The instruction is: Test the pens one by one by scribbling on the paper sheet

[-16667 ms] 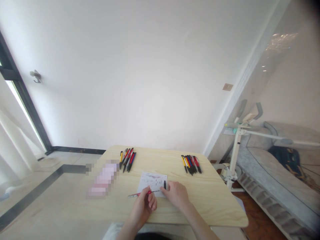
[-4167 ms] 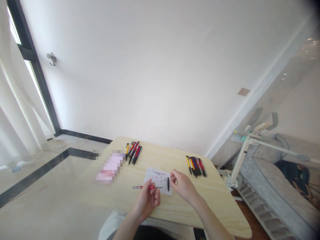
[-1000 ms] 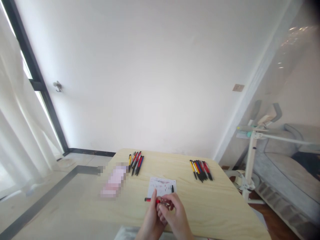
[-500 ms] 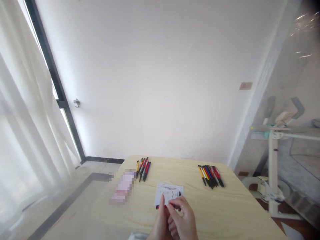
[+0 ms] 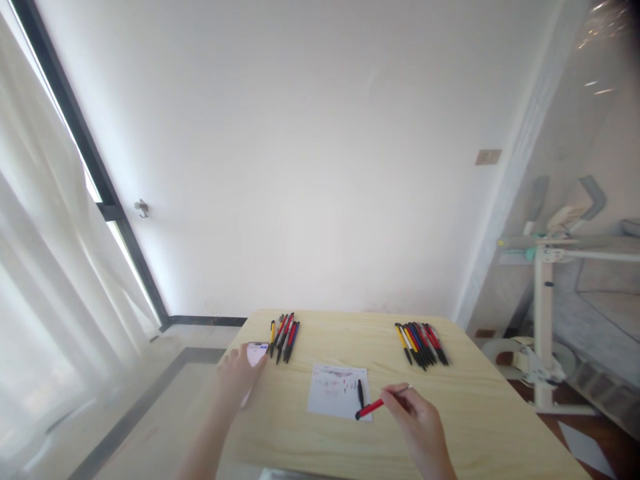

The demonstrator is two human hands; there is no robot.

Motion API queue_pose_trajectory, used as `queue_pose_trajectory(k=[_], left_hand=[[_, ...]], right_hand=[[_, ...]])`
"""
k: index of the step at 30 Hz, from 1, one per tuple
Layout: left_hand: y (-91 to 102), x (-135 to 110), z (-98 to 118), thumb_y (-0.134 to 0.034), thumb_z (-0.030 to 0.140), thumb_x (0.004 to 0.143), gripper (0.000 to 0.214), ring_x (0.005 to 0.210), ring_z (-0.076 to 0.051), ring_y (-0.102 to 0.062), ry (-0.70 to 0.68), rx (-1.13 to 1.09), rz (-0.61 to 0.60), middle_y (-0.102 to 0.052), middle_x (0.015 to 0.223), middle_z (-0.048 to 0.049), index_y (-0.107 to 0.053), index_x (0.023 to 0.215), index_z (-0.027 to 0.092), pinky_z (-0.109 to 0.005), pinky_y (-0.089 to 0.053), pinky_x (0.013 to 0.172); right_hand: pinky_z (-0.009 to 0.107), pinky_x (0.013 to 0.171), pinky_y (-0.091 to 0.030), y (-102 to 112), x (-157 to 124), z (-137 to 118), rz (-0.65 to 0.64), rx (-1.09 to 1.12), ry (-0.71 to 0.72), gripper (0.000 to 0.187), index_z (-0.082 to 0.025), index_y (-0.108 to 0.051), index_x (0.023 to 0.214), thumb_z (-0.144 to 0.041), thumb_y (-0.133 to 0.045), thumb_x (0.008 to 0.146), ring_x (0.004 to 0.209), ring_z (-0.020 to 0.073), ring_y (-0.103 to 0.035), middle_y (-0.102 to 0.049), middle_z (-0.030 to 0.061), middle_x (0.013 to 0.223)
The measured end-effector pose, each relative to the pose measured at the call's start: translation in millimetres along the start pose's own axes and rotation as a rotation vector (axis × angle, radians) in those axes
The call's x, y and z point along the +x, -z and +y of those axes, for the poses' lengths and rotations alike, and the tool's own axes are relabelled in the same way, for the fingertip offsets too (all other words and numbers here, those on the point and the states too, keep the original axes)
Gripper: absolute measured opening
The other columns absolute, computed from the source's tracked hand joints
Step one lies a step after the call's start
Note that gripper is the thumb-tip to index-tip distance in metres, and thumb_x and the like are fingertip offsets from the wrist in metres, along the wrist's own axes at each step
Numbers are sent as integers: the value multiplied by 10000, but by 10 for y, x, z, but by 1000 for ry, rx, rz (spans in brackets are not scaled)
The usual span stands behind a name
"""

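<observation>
I see right grip (image 5: 418,423) pinching red pen (image 5: 371,407), tip on paper (image 5: 331,395); left grip (image 5: 237,375) wide, flat on phone (image 5: 257,349), bench (image 5: 500,417) left edge.

no wording can be read in this scene: the paper slip (image 5: 336,393) carries red and dark marks too small to make out. the lit screen of the phone (image 5: 256,351) and the red pen (image 5: 371,407) are likewise illegible.

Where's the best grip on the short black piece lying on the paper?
Pinch the black piece across its middle, from above: it lies flat on the paper, its long axis pointing away from the person. Probably approach on the side clear of the right hand, whose red pen tip sits by its near end.
</observation>
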State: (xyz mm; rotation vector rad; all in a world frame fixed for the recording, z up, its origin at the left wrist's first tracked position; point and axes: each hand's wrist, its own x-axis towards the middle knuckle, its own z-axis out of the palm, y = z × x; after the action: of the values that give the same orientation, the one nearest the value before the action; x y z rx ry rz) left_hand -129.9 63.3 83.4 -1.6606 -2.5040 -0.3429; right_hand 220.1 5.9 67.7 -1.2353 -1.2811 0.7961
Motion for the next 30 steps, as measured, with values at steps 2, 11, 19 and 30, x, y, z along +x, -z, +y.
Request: queue_pose_trajectory(k=[2, 11, 19, 30], left_hand=[[-90, 61, 11, -396, 498, 761, 543, 976, -323, -528, -27, 45, -28, -602, 1006, -161, -467, 1162, 140, -400, -354, 779], [-249, 186, 68, -337, 437, 782, 507, 976, -336, -530, -32, 95, -30, -611, 982, -180, -480, 1118, 85, -416, -351, 762], [-218, 202, 133, -340, 443, 787, 462, 937, -336, -551, -20, 116, -19, -623, 940, -183, -525, 1001, 78, -390, -365, 735], [-179, 172, 119, -364, 473, 772, 483, 966, -340, -548, 5, 103, -35, -630, 948, -180, -509, 1035, 95, -396, -371, 744]], right_hand=[[250, 572, -454, 0, -19, 31, -5, -18, 4, 271, -160, -664, 712, -428, -632, 706, 699, 212, -599, -668, 68, 710], [260, 564, -446, 14, -30, 29, -32, -24, -7, 274, -158, -646, 679, -430, -625, 704, 619, 196, -582, -642, 51, 641], [258, 556, -452, 3, -54, 18, -32, -14, 19, 261, -162, -652, 671, -419, -626, 708, 616, 195, -585, -641, 46, 635], [254, 541, -436, -14, -67, 26, -42, -51, 29, 257, -163, -639, 667, -413, -612, 721, 598, 186, -575, -639, 44, 628]])
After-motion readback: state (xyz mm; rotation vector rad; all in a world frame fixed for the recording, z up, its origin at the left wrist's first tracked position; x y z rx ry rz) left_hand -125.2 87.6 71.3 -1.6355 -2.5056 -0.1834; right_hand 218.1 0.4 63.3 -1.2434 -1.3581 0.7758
